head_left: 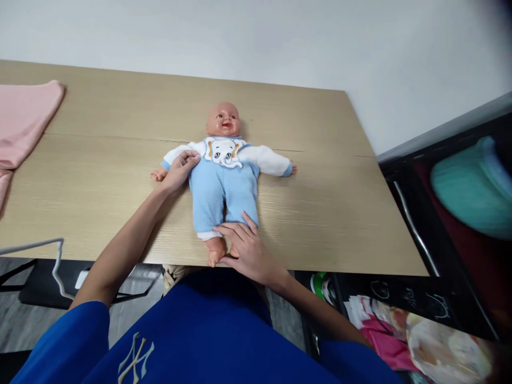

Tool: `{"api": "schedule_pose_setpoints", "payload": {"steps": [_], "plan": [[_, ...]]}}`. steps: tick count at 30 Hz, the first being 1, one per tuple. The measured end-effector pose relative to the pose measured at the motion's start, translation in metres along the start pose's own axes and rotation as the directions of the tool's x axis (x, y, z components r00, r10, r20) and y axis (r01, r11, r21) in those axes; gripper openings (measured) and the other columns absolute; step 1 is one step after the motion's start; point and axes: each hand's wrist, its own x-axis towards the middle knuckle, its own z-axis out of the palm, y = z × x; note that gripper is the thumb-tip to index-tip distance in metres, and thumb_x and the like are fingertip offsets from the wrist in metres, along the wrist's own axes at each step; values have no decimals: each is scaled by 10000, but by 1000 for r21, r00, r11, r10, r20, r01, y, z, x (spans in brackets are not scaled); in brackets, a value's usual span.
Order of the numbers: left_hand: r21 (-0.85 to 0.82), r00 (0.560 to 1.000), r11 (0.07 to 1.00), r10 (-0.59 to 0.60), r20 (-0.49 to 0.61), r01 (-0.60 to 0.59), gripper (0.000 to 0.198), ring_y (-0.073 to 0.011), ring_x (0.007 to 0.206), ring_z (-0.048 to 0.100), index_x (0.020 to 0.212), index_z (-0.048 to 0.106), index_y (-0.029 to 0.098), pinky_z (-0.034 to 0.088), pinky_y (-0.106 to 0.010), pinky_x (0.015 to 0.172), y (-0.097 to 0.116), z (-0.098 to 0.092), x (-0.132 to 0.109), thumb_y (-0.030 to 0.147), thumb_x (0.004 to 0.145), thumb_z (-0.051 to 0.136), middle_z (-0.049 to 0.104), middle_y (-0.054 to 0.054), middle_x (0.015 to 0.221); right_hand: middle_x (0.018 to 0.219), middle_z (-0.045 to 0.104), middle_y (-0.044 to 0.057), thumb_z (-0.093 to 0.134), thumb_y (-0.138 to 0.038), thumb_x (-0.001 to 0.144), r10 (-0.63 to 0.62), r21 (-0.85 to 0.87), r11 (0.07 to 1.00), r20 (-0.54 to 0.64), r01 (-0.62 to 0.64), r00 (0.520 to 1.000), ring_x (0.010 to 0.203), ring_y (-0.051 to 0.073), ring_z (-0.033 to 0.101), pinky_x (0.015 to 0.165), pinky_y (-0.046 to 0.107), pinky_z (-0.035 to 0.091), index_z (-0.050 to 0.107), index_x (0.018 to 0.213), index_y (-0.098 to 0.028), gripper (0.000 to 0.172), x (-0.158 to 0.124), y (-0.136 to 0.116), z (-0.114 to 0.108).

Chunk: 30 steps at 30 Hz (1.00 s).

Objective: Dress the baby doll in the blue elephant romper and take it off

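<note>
A baby doll [224,176] lies on its back in the middle of a light wooden table [320,213], head toward the wall. It wears a blue fleece romper with white sleeves and an elephant bib. My left hand [179,169] rests on the doll's arm and sleeve on the left side, fingers curled onto the white fleece. My right hand [244,248] lies over the doll's lower leg and foot near the table's front edge, fingers stretched across the trouser cuff.
A pink cloth [22,122] lies on the table's far left. A white cable [52,256] hangs off the front left edge. A dark rack [448,234] with a teal item stands right of the table; coloured bags sit below it.
</note>
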Motion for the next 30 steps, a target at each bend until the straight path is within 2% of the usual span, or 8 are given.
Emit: {"api": "schedule_pose_setpoints", "payload": {"steps": [4, 8, 11, 14, 17, 23, 27, 30], "plan": [[261, 984, 955, 163, -76, -138, 556, -277, 1180, 639, 1248, 630, 236, 522, -438, 1120, 7, 4, -35, 676, 974, 830, 678, -109, 1246, 1499, 788, 101, 866, -519, 1040, 0, -1, 1000, 8, 0, 1000, 1416, 308, 749, 1491, 697, 280, 549, 1683, -259, 763, 0, -1, 1], [589, 965, 801, 229, -132, -109, 564, -361, 1400, 602, 1506, 548, 243, 467, -601, 1258, 23, 18, -133, 616, 1108, 691, 617, -181, 1518, 1507, 746, 146, 876, -555, 1015, 65, -27, 997, -46, -66, 997, 1485, 352, 708, 1466, 712, 346, 527, 1713, -247, 839, -3, -4, 4], [691, 985, 710, 171, 15, -134, 674, -411, 1459, 612, 1672, 455, 275, 504, -656, 1243, 29, 30, -214, 550, 1111, 707, 622, -200, 1585, 1542, 734, 164, 872, -574, 1007, 90, -35, 995, -81, -93, 993, 1532, 381, 671, 1459, 715, 357, 529, 1716, -233, 858, -5, -5, 6], [715, 981, 671, 132, 145, -196, 961, -463, 1530, 600, 1800, 310, 296, 523, -705, 1256, 27, 35, -264, 601, 1035, 807, 612, -222, 1652, 1499, 780, 139, 855, -514, 1029, 68, -17, 997, -72, -69, 995, 1506, 374, 690, 1466, 714, 336, 578, 1673, -236, 755, -7, -4, 9], [721, 973, 653, 164, 163, -231, 1068, -457, 1502, 645, 1814, 300, 311, 571, -683, 1226, 22, 32, -278, 633, 978, 881, 646, -217, 1637, 1423, 818, 111, 890, -446, 1003, 78, 15, 997, -102, -77, 992, 1420, 359, 740, 1457, 706, 355, 650, 1594, -248, 668, -6, -2, 12], [777, 950, 557, 260, 174, -295, 853, -416, 1344, 753, 1759, 408, 320, 637, -637, 1105, 12, 25, -275, 484, 1040, 836, 758, -176, 1490, 1304, 821, 95, 915, -468, 989, 70, 13, 998, -228, -69, 971, 1340, 348, 765, 1425, 697, 418, 715, 1479, -272, 564, -4, -3, 24], [806, 939, 513, 310, 146, -295, 855, -403, 1364, 730, 1767, 404, 357, 632, -632, 1111, 12, 25, -277, 400, 1026, 828, 735, -162, 1502, 1568, 696, 136, 944, -488, 962, 95, -27, 994, -328, -110, 940, 1527, 406, 657, 1398, 749, 426, 596, 1614, -346, 753, -19, -6, 23], [823, 912, 472, 390, 127, -316, 967, -427, 1461, 665, 1801, 375, 354, 591, -655, 1174, 19, 28, -277, 397, 975, 876, 659, -189, 1600, 1762, 516, 203, 974, -459, 926, 218, 32, 974, -403, -225, 889, 1642, 462, 546, 1343, 778, 482, 416, 1750, -331, 1004, -40, -5, 18]]}}
